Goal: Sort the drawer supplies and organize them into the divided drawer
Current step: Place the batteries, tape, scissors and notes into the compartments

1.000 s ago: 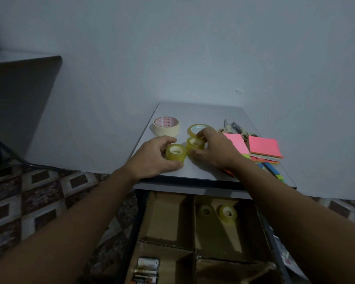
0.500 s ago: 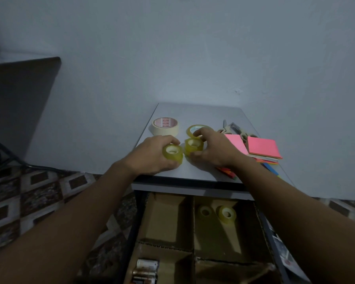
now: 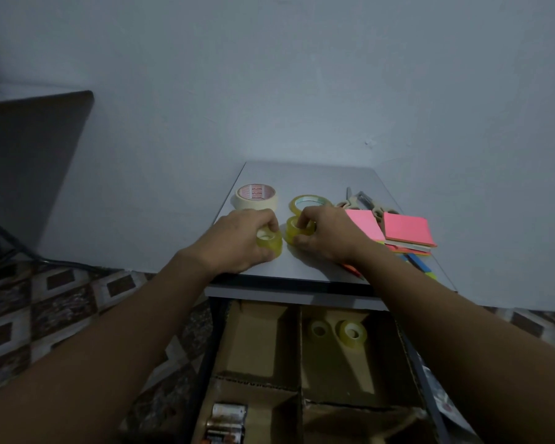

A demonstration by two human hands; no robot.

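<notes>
Small tape rolls: I am taking hold of two clear-yellow rolls, the left roll [image 3: 269, 241] and the right roll [image 3: 297, 231], which are sitting side by side and almost touching on the tabletop [image 3: 302, 177].
Handling: I am judging them light, stiff and slick-walled, likely to roll off if tipped on edge. Pinching across the outer wall looks safest.
Left hand [image 3: 234, 243]: I am curling my thumb and fingers round the left roll, which is sitting at my fingertips.
Right hand [image 3: 329, 235]: I am pinching the right roll, fingers over its top rim and thumb at its near side.
Beyond my hands: the masking tape [image 3: 256, 197] is lying past my left knuckles, and a flat tape ring [image 3: 308, 201] just past my right fingers.
Right of my right hand: pink sticky notes [image 3: 407, 230], with scissors [image 3: 362, 201] behind them.
Below my wrists: the divided drawer [image 3: 301, 363] is standing open, with two matching rolls [image 3: 350, 334] in its far right compartment and batteries [image 3: 226, 421] near left.
</notes>
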